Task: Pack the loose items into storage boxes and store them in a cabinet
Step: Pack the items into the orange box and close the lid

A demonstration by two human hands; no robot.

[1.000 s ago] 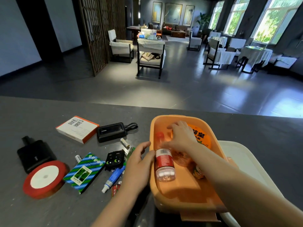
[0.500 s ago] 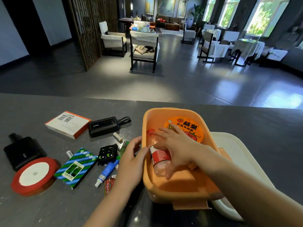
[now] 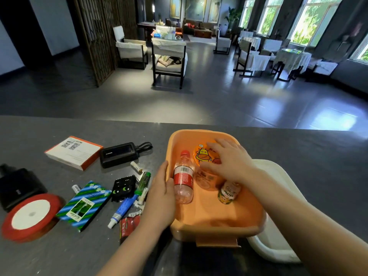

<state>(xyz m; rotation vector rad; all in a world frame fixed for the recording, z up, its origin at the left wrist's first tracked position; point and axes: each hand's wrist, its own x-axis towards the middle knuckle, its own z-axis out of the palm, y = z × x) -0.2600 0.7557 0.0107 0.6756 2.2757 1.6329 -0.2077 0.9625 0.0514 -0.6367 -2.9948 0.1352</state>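
Dark grey surface, bearing all items. Orange storage box, open, near the front edge, overlapping a white lid on its right. Red ribbon spool at far left, lying flat; black pouch just behind it. White-and-orange carton and black power bank side by side further back. Green-and-blue striped packet, black case with green eyes, blue-and-white tube, red sachet and several batteries clustered left of the box.

Inside the box: clear bottle with red cap and label along the left wall; orange snack cup with cartoon cow toward the far wall; small pale drink bottle right of centre.

Left hand resting against the box's left wall, fingers extended, thumb over the rim touching the clear bottle, not gripping. Right hand inside the box, fingers spread flat over the snack cup, pressing rather than clenched.
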